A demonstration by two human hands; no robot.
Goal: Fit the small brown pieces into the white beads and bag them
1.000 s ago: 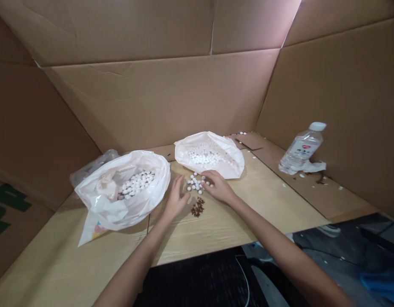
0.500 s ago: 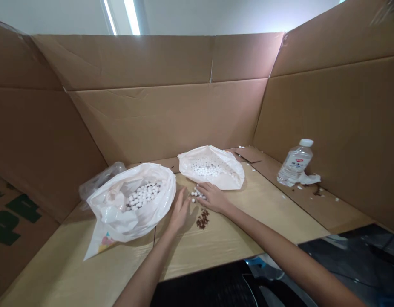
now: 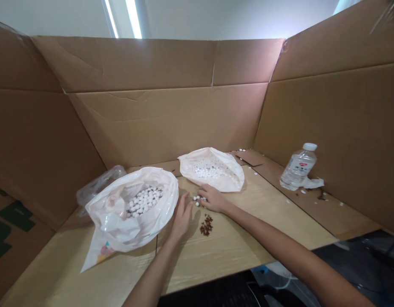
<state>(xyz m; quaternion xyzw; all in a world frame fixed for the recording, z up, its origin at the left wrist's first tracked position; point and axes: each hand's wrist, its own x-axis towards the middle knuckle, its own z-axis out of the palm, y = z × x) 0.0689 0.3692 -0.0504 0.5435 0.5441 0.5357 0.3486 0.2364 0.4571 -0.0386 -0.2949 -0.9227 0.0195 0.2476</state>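
A small cluster of white balls [image 3: 197,199] lies on the tabletop between my two hands. My left hand [image 3: 183,216] rests on its edge to the left of the balls, fingers stretched out, holding nothing. Curled over the right side of the cluster is my right hand [image 3: 213,199], its fingers bent round some of the balls; the fingertips are partly hidden. Just nearer to me sits a small pile of dark brown, twig-like bits [image 3: 206,225]. A white plastic bag [image 3: 112,228] with many white balls stands open left of my left hand. Another white bag [image 3: 233,181] holding smaller white balls lies behind my right hand.
Cardboard walls [image 3: 165,119] enclose the tabletop at the back and both sides. A clear bottle [image 3: 298,167] with a white cap stands at the right, by a crumpled tissue [image 3: 313,183]. Clear plastic [image 3: 99,185] lies behind the left bag. White bits are scattered along the right side.
My right hand's fingers have gone from lying flat over the balls to curling in, and fewer balls show between my hands. The view has shifted slightly.
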